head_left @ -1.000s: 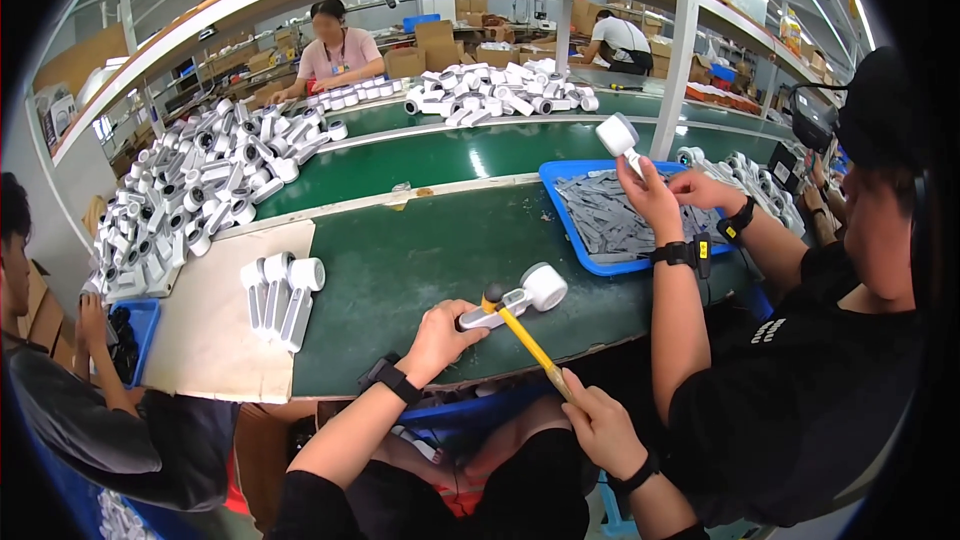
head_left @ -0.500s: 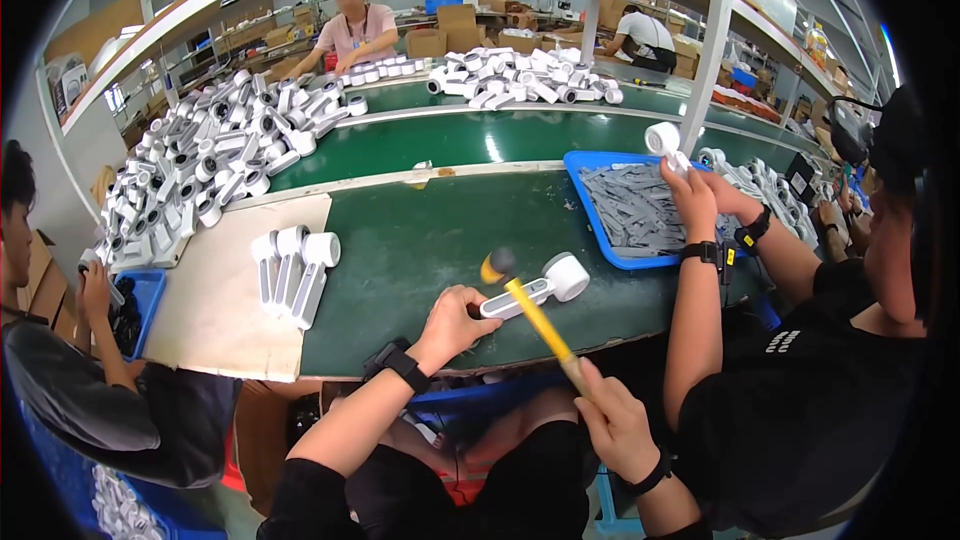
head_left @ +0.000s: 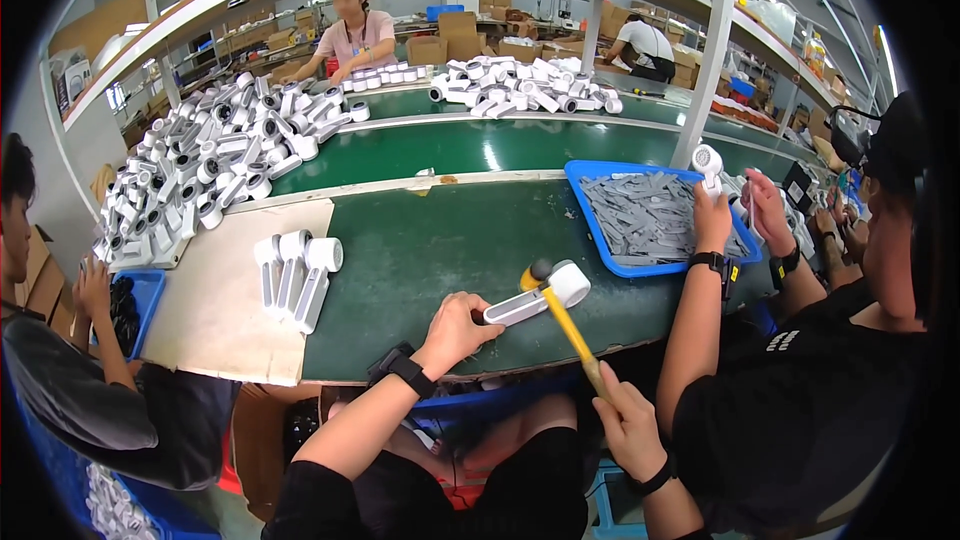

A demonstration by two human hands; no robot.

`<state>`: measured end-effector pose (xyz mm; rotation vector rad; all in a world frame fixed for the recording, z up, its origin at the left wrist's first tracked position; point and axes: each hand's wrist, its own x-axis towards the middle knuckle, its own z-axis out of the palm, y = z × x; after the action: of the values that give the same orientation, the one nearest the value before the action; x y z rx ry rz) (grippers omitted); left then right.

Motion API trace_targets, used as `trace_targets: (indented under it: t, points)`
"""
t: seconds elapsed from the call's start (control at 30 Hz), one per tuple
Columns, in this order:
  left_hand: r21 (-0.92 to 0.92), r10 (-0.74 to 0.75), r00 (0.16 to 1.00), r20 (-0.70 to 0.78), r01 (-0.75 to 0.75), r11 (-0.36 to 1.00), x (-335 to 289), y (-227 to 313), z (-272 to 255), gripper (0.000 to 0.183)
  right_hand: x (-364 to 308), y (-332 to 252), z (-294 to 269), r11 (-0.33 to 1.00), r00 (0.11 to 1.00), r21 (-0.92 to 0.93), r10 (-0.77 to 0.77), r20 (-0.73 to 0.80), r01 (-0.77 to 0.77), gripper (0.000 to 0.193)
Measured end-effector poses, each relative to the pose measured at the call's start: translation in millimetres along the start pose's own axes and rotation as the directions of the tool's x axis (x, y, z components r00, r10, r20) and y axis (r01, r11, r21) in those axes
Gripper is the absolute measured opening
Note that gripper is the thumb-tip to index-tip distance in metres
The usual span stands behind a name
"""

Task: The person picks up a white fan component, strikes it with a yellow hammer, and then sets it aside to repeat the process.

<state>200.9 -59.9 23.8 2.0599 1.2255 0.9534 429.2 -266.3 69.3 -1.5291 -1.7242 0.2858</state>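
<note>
A white handheld fan [head_left: 569, 283] with a round head lies on the green worktable [head_left: 430, 240], a grey strip set along its handle. My left hand [head_left: 455, 335] pinches the end of that handle and steadies it on the table. In my right hand [head_left: 632, 432] is a mallet [head_left: 570, 326] with a yellow shaft and a black-and-yellow head. The mallet's head is over the fan where handle meets round head; whether they touch I cannot tell. Several similar fans [head_left: 297, 278] lie side by side to the left, partly on a beige sheet [head_left: 220, 290].
A large heap of white fans [head_left: 215, 145] lies at the far left, another [head_left: 525, 85] across the green conveyor [head_left: 440, 150]. A blue tray [head_left: 640, 271] of grey strips sits at the right, where a co-worker's hand [head_left: 712, 223] holds a fan. A metal post [head_left: 708, 70] rises behind it.
The mallet head has moved right and slightly down, from above the handle to near the fan's round head. The co-worker's hands at the right have moved apart.
</note>
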Motion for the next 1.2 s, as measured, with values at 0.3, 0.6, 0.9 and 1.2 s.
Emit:
trace_targets:
  t: [0.3, 0.6, 0.9, 1.2]
  points:
    - [0.04, 0.01, 1.0, 0.005, -0.01, 0.999, 1.5, 0.1, -0.5, 0.031, -1.2, 8.1, -0.4, 1.0, 0.998, -0.014, 0.0, -0.067, -0.001, 0.05]
    - [0.143, 0.046, 0.999, 0.019, -0.048, 0.989, 4.6, 3.4, -2.4, 0.032, -4.2, 24.3, 7.5, 0.999, 0.998, -0.044, 0.015, -0.067, -0.018, 0.05]
    - [-0.207, -0.098, 0.966, 0.238, 0.149, 0.967, 10.2, 28.1, -4.1, 0.047, -13.7, 19.4, -4.1, 0.982, 0.987, 0.18, 0.086, -0.132, -0.061, 0.05]
    - [-0.659, -0.213, 0.691, 0.691, 0.723, 0.207, 8.5, -12.1, -28.8, 0.042, -22.8, 24.0, -3.1, 0.958, 0.993, 0.267, 0.113, -0.021, -0.103, 0.051]
